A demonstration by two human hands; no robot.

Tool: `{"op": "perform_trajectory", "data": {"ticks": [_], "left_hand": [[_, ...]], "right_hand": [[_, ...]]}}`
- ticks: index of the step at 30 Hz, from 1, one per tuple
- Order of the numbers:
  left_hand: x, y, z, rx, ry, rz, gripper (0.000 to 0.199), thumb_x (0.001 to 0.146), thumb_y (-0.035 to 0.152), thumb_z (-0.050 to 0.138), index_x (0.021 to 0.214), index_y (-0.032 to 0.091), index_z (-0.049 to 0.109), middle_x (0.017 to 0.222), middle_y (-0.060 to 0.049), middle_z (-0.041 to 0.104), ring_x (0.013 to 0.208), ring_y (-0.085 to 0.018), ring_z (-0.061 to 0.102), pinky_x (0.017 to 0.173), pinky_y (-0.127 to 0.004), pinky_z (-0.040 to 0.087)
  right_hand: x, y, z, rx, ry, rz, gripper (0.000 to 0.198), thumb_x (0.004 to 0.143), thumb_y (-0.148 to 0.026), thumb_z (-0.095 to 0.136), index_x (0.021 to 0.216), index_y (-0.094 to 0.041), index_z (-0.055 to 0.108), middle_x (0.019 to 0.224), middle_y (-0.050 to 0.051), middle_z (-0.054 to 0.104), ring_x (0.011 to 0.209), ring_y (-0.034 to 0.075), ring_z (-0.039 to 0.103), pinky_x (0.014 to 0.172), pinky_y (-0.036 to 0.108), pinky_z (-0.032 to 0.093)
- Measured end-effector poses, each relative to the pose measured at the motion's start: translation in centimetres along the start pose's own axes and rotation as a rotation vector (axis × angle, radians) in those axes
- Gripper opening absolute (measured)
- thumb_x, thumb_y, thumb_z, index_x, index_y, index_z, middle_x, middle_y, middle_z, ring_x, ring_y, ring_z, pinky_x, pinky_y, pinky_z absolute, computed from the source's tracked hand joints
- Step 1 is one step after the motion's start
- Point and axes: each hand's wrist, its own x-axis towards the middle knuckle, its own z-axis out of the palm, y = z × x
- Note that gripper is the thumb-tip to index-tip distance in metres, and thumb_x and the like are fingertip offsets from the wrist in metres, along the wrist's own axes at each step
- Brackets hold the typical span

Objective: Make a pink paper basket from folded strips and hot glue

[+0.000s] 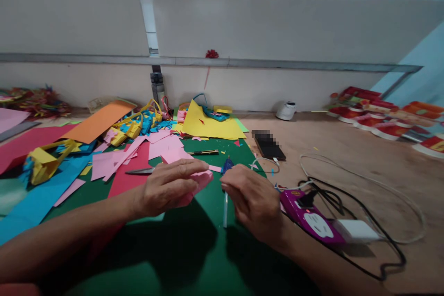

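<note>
My left hand [173,182] is closed around a folded piece of pink paper [199,182], which shows past the fingertips above the green mat [138,259]. My right hand [253,199] is closed at a blue hot glue gun [228,164]. The gun's tip points away from me, and a clear glue stick [226,210] sticks out of its back end. The fingers cover most of the gun's body. Just beyond my left hand, scissors [139,171] lie partly hidden, with pink paper pieces [166,145] around them. A dark pen-like tool [203,152] lies farther back.
Yellow sheets [211,122], an orange sheet [100,120] and small yellow paper baskets [45,162] lie left and behind. On the right are a phone [268,144], a purple power strip [312,217] with cables, and red paper items [378,115]. A bottle [157,88] stands by the board.
</note>
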Motion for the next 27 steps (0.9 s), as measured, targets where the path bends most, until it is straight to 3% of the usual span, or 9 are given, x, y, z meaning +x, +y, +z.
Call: {"op": "perform_trajectory", "data": {"ticks": [3,5,8,10,15,18,23,25,27], "left_hand": [[0.2,0.2,-0.1,-0.001,0.005,0.008,0.012,0.080,0.007,0.059,0.088,0.015,0.056,0.112,-0.018,0.064,0.103,-0.024,0.061,0.081,-0.037,0.055],[0.2,0.3,-0.2,-0.002,0.010,0.029,0.014,0.078,0.004,0.059,0.086,0.014,0.057,0.111,-0.018,0.062,0.104,-0.024,0.060,0.081,-0.038,0.055],[0.2,0.6,-0.2,-0.024,0.004,0.031,0.019,0.076,0.001,0.060,0.088,0.016,0.060,0.108,-0.014,0.061,0.103,-0.023,0.059,0.080,-0.035,0.054],[0.3,0.8,-0.3,-0.066,-0.043,-0.013,0.026,0.076,0.001,0.059,0.094,0.019,0.061,0.109,-0.011,0.061,0.103,-0.022,0.060,0.081,-0.031,0.054],[0.0,1.3,-0.2,-0.138,-0.244,-0.066,0.025,0.083,0.003,0.051,0.101,0.018,0.060,0.121,-0.015,0.058,0.105,-0.020,0.061,0.075,-0.021,0.055],[-0.3,1.0,0.1,-0.102,-0.282,-0.086,0.019,0.086,0.009,0.050,0.097,0.020,0.060,0.128,-0.014,0.054,0.114,-0.022,0.056,0.081,-0.026,0.054],[-0.9,0.3,0.9,0.016,-0.120,-0.011,0.029,0.085,0.002,0.048,0.106,0.018,0.059,0.134,-0.017,0.047,0.125,-0.023,0.045,0.094,-0.035,0.049],[-1.0,0.4,1.2,0.042,-0.019,-0.109,0.036,0.084,-0.002,0.044,0.108,0.018,0.059,0.134,-0.016,0.048,0.123,-0.022,0.047,0.094,-0.035,0.049],[-0.7,0.7,1.3,-0.015,0.102,-0.309,0.036,0.085,0.000,0.045,0.113,0.020,0.058,0.131,-0.015,0.050,0.121,-0.022,0.048,0.091,-0.034,0.051]], "right_hand": [[0.2,0.0,-0.2,0.120,-0.039,0.350,0.026,0.088,-0.031,0.052,0.064,-0.019,0.054,0.057,-0.001,0.056,0.053,0.011,0.052,0.052,0.025,0.041],[0.4,0.2,0.1,0.351,-0.122,0.598,0.038,0.088,-0.046,0.047,0.061,-0.019,0.052,0.055,-0.001,0.056,0.052,0.011,0.053,0.051,0.025,0.042],[0.5,0.3,0.9,0.793,-0.259,0.898,0.045,0.084,-0.060,0.043,0.082,-0.017,0.057,0.064,0.000,0.062,0.056,0.013,0.060,0.056,0.028,0.047],[0.4,0.2,1.5,0.962,-0.318,1.024,0.050,0.081,-0.064,0.045,0.098,-0.018,0.056,0.071,0.001,0.063,0.058,0.013,0.062,0.058,0.028,0.049],[0.0,0.0,2.4,1.071,-0.235,1.132,0.050,0.070,-0.054,0.067,0.104,-0.019,0.056,0.076,0.000,0.065,0.060,0.010,0.060,0.057,0.022,0.047],[0.0,0.0,2.4,1.115,-0.151,1.109,0.050,0.065,-0.043,0.074,0.104,-0.018,0.055,0.078,0.000,0.067,0.066,0.011,0.062,0.062,0.024,0.048],[0.3,-0.2,2.0,1.121,-0.050,1.067,0.041,0.072,-0.032,0.069,0.106,-0.018,0.052,0.085,0.003,0.068,0.070,0.013,0.064,0.070,0.029,0.050],[0.5,-0.2,1.9,1.039,0.015,1.056,0.039,0.073,-0.031,0.067,0.107,-0.017,0.052,0.081,0.002,0.068,0.066,0.013,0.062,0.066,0.028,0.050],[0.6,0.0,1.8,0.920,0.082,1.022,0.037,0.073,-0.031,0.066,0.105,-0.017,0.052,0.074,0.000,0.065,0.061,0.012,0.060,0.059,0.026,0.049]]}}
